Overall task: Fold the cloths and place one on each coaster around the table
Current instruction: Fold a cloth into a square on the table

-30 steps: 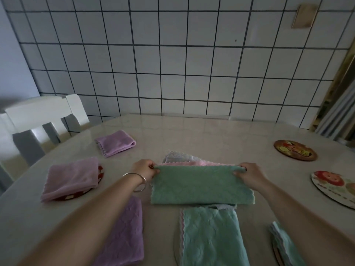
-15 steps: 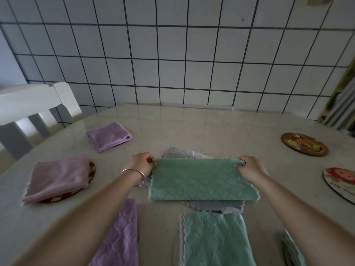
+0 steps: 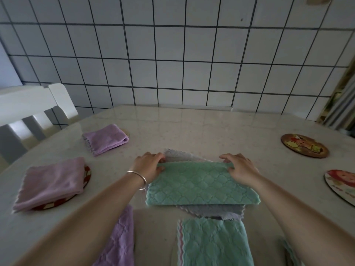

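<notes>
Since the earlier frame, both hands have shifted slightly apart: left hand (image 3: 148, 166) and right hand (image 3: 241, 168) pinch the far corners of the folded green cloth (image 3: 199, 186), lying mid-table on a grey cloth (image 3: 213, 211).

A pale, glossy, speckled worktop (image 3: 192, 127) runs back to a wall of white square tiles (image 3: 172, 54) with dark grout. A white wooden chair (image 3: 28, 110) stands at its left edge. A silver bangle (image 3: 138, 178) circles one wrist.
</notes>
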